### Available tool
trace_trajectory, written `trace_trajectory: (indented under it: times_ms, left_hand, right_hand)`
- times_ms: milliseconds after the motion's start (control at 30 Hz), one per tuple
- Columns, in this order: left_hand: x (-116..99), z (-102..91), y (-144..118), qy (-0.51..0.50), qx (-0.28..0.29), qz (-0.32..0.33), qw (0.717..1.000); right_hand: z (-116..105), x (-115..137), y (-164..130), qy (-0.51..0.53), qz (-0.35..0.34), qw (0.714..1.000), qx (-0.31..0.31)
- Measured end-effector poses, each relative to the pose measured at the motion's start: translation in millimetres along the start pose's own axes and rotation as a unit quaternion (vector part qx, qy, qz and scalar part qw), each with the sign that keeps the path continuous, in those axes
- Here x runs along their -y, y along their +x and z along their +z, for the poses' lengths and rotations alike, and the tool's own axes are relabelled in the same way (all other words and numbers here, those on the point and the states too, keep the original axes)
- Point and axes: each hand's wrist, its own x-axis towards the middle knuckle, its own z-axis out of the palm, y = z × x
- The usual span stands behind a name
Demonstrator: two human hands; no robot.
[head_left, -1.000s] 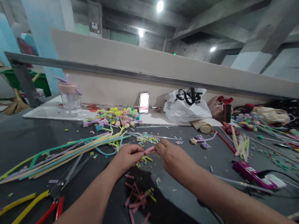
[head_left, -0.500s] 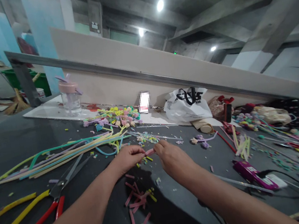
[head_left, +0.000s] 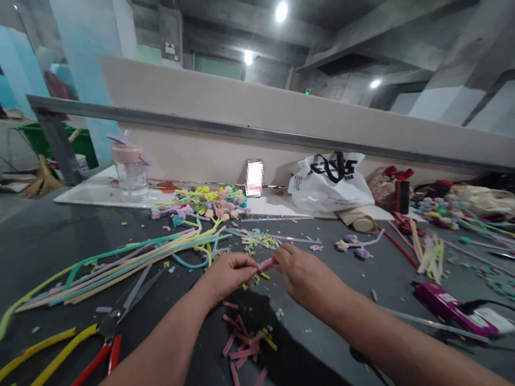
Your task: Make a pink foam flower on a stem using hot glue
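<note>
Both hands meet over the middle of the dark table, pinching a short pink fuzzy stick (head_left: 266, 264), which looks like a cut piece of pipe cleaner. My left hand (head_left: 230, 275) is closed on its left end. The right end sits in the closed fingers of my right hand (head_left: 302, 271). Below lies a loose pile of cut pink pieces (head_left: 245, 351), with a few yellow bits among them. Just beyond the hands, small pastel scraps (head_left: 257, 239) are scattered. Large scissors (head_left: 109, 321) with red and yellow handles rest on the left, blades apart.
Long pastel pipe cleaners (head_left: 118, 268) lie at left, near finished fuzzy flowers (head_left: 205, 202). Along the back stand a bottle (head_left: 131, 173), a lit phone (head_left: 254, 178) and a white bag (head_left: 329, 185). A purple device (head_left: 453, 309) with a cable sits right.
Both hands still hold the pink piece, with only slight finger movement. The whole view has shifted a little, so everything appears slightly farther right.
</note>
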Motion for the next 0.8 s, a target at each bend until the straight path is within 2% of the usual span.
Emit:
trace_trajectory:
  times_ms: [200, 267, 333, 400, 433, 500, 533, 567, 600, 667, 800]
  left_hand:
    - [3.8, 0.1, 0.5, -0.047, -0.003, -0.023, 0.999]
    - [5.3, -0.4, 0.8, -0.073, -0.007, -0.03, 0.997]
    - [6.2, -1.3, 1.0, -0.103, -0.012, -0.034, 0.994]
    - [6.7, -2.2, 0.9, -0.131, -0.017, -0.037, 0.991]
    - [6.8, -2.5, 0.8, -0.143, -0.02, -0.039, 0.989]
    - [6.8, -2.7, 0.4, -0.159, -0.024, -0.04, 0.986]
    - [6.7, -2.6, 0.1, -0.163, -0.026, -0.04, 0.985]
    - [6.6, -2.4, 0.0, -0.166, -0.028, -0.039, 0.985]
    - [6.4, -2.1, -0.2, -0.167, -0.029, -0.037, 0.985]
    - [6.3, -1.5, -0.2, -0.165, -0.03, -0.032, 0.985]
    - [8.0, 0.2, 0.9, -0.153, -0.035, -0.028, 0.987]
  right_hand:
    - [-0.1, -3.8, 1.6, 0.051, 0.024, 0.998, -0.025]
    - [-3.7, -4.6, 1.5, 0.086, 0.033, 0.994, -0.06]
    - [-5.7, -3.9, 1.4, 0.152, 0.069, 0.977, -0.129]
    - [-2.7, -0.4, 2.2, 0.27, 0.141, 0.928, -0.213]
    - [1.1, 2.6, 3.4, 0.346, 0.186, 0.885, -0.249]
    - [13.0, 10.9, 7.7, 0.505, 0.264, 0.767, -0.294]
    - [20.2, 15.9, 10.8, 0.57, 0.294, 0.706, -0.299]
    - [27.6, 20.9, 14.1, 0.617, 0.312, 0.658, -0.296]
    - [34.8, 25.8, 17.5, 0.636, 0.314, 0.641, -0.292]
    - [47.4, 33.6, 23.3, 0.653, 0.312, 0.626, -0.291]
    - [63.6, 39.1, 27.0, 0.681, 0.28, 0.592, -0.329]
